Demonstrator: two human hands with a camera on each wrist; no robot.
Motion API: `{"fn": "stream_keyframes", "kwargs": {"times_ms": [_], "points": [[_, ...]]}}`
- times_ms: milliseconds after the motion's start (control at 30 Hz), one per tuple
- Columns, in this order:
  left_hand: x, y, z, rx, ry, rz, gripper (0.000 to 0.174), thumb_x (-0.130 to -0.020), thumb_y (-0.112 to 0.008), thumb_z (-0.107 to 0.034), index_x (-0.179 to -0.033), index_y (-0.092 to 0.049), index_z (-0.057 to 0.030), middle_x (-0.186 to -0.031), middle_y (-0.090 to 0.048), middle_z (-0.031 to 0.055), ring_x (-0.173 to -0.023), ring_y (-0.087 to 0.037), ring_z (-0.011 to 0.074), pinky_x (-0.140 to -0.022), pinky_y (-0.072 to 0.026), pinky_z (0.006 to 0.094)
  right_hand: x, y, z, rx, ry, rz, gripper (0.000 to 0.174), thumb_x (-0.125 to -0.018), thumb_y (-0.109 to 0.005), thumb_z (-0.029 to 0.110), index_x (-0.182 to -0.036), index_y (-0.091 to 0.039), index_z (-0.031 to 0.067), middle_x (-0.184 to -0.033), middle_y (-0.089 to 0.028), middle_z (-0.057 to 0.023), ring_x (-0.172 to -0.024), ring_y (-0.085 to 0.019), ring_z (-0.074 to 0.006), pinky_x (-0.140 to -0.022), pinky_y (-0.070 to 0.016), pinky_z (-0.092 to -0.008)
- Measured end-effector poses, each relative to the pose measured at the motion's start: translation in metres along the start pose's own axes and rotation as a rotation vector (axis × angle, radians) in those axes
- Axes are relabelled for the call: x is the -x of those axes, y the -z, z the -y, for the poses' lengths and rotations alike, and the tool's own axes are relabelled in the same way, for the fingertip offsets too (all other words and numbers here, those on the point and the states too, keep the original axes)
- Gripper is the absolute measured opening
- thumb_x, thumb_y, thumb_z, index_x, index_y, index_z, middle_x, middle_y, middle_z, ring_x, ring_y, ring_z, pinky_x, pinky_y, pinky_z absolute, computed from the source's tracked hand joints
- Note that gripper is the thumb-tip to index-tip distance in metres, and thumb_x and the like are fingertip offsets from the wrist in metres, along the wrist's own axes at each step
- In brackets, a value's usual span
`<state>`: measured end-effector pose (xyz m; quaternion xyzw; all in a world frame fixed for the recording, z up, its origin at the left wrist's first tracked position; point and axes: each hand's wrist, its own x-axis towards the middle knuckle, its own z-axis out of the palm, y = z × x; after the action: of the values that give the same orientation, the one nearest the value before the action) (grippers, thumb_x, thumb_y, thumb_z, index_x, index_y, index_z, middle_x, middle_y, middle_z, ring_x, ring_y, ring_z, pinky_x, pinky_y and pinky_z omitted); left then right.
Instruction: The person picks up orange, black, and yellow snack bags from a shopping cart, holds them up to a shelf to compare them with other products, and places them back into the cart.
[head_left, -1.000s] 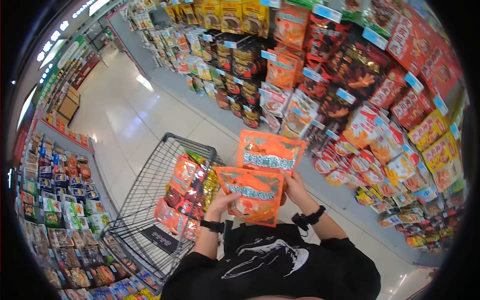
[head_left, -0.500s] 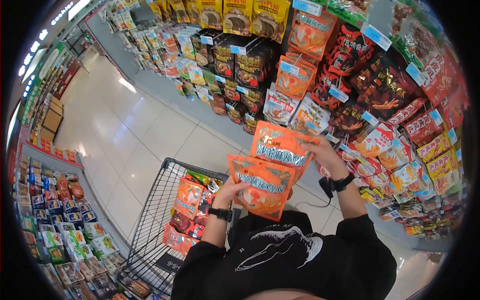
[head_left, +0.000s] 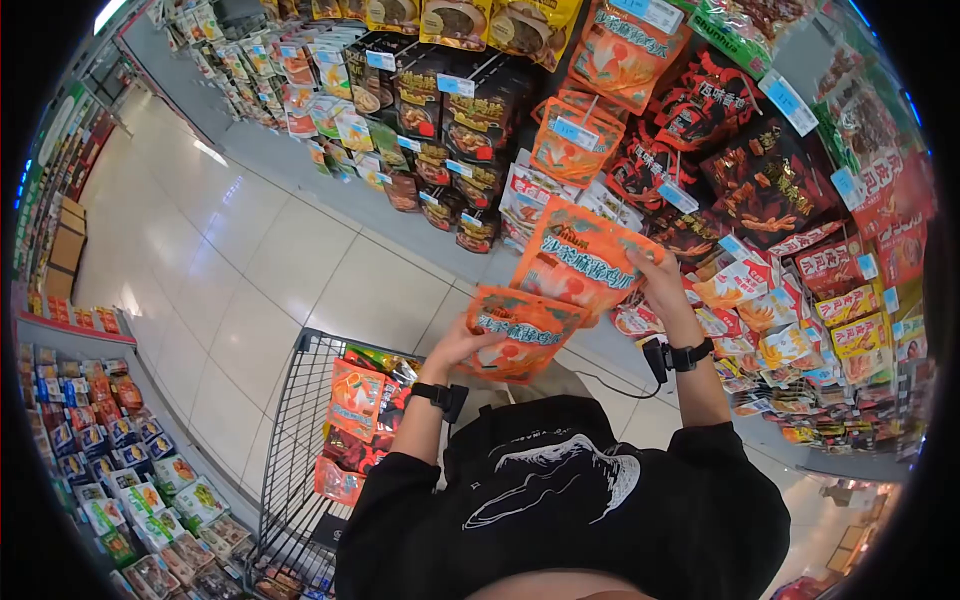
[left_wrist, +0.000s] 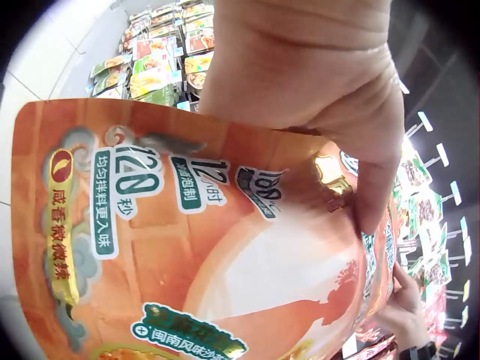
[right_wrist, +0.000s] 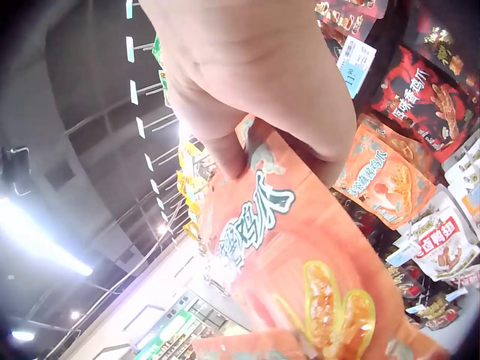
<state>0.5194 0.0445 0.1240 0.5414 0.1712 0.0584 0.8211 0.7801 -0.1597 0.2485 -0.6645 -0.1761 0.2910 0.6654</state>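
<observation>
In the head view my left hand grips the lower edge of an orange snack packet held over the trolley. My right hand grips a second, matching orange packet, raised higher and close to the hanging packets on the shelf. The left wrist view shows my left hand with thumb and fingers pinching the packet's back. Seen from the right wrist, my right hand pinches the top of its packet.
The wire trolley holds several orange and red snack packets. Hooks of red, orange and yellow packets with blue price tags fill the shelf on the right. Another shelf row runs along the left. Tiled aisle floor lies between.
My right hand has lifted its orange packet up and to the right, closer to the shelf hooks. The left hand still holds its packet lower, near my chest.
</observation>
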Motion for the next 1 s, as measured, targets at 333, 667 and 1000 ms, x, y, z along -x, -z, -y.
{"fn": "stream_keyframes", "kwargs": {"times_ms": [333,667,1000], "points": [[-0.140,-0.058,-0.012,-0.878,-0.267,0.372,0.036,-0.066,-0.074,-0.024,-0.096,-0.068,-0.0044,-0.134,-0.047,0.0157,-0.112,-0.054,0.0297,-0.089,-0.0456,0.0375,-0.067,0.022,-0.006,0.491,0.296,-0.082,0.027,-0.089,-0.060,0.016,-0.106,-0.062,-0.0053,-0.079,-0.060,-0.0011,-0.069,-0.049,-0.0051,-0.062,-0.0407,-0.0207],[-0.256,-0.094,-0.003,-0.990,-0.429,0.492,0.033,-0.062,-0.076,-0.027,-0.085,-0.070,-0.0042,-0.146,-0.029,0.0173,-0.118,-0.049,0.0321,-0.093,-0.0440,0.0389,-0.117,0.049,-0.028,0.589,0.265,0.093,0.028,-0.094,-0.052,0.015,-0.115,-0.059,-0.0012,-0.087,-0.065,-0.0055,-0.072,-0.050,-0.0053,-0.064,-0.0416,-0.0214],[-0.287,-0.071,-0.014,-0.985,-0.318,0.343,0.041,-0.063,-0.078,-0.030,-0.096,-0.071,-0.0060,-0.149,-0.013,0.0250,-0.127,-0.040,0.0350,-0.097,-0.0406,0.0367,-0.181,0.040,-0.053,0.229,0.125,0.128,0.028,-0.094,-0.053,0.020,-0.112,-0.059,-0.0015,-0.088,-0.064,-0.0013,-0.070,-0.046,-0.0047,-0.062,-0.0398,-0.0210]]}}
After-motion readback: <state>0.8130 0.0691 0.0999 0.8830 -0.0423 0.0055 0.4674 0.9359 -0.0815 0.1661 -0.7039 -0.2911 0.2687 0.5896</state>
